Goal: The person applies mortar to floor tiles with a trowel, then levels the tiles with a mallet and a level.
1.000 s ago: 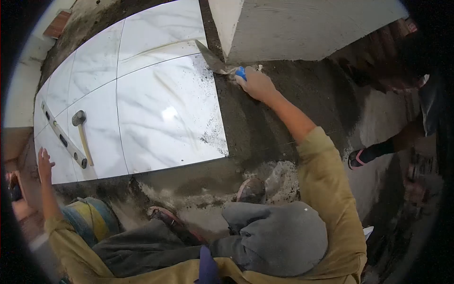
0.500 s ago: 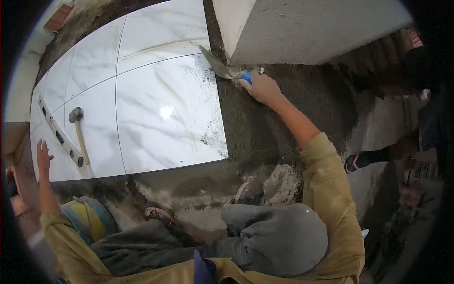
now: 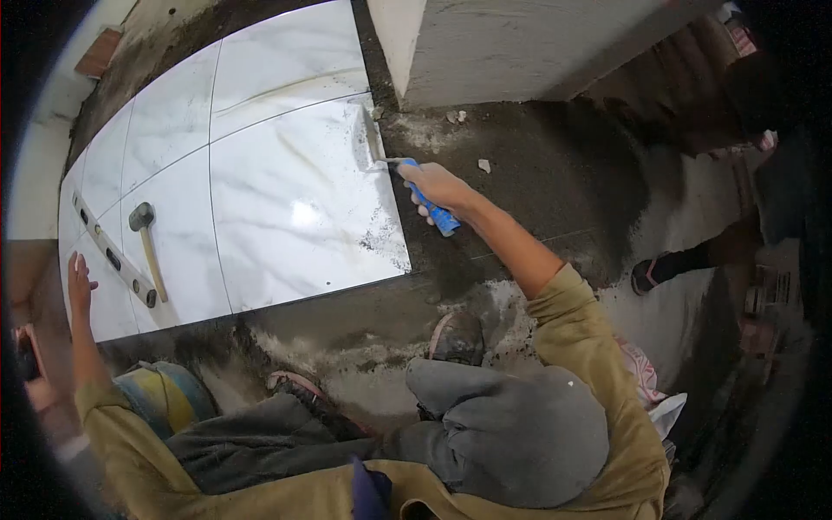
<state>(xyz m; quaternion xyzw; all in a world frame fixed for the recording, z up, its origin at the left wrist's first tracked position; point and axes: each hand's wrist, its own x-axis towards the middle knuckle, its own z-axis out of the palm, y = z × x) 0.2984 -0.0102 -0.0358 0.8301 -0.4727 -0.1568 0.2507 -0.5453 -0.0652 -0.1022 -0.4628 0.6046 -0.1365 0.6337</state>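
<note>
My right hand [image 3: 436,185] is wrapped round the blue handle of a trowel [image 3: 444,222]. The trowel's grey blade lies along the right edge of a white marbled floor tile [image 3: 269,217], near its upper corner. Grey mortar specks dot that side of the tile. At the far left my left hand [image 3: 80,282] has its fingers apart and holds nothing, by the outer edge of the laid tiles. Close to it, a spirit level [image 3: 113,256] and a rubber mallet [image 3: 141,218] with a wooden handle rest on the tiles.
Dark damp mortar [image 3: 537,186] covers the floor right of the tiles, with a pale lump [image 3: 484,165] on it. A wall corner [image 3: 494,52] juts in above. A striped bucket [image 3: 169,399] stands lower left; another person's foot [image 3: 643,273] is at right, above a plastic bag [image 3: 663,412].
My right hand and the trowel have moved down and left, from beside the wall corner along the tile's edge. The handle now points down and right. My left hand stays about where it was.
</note>
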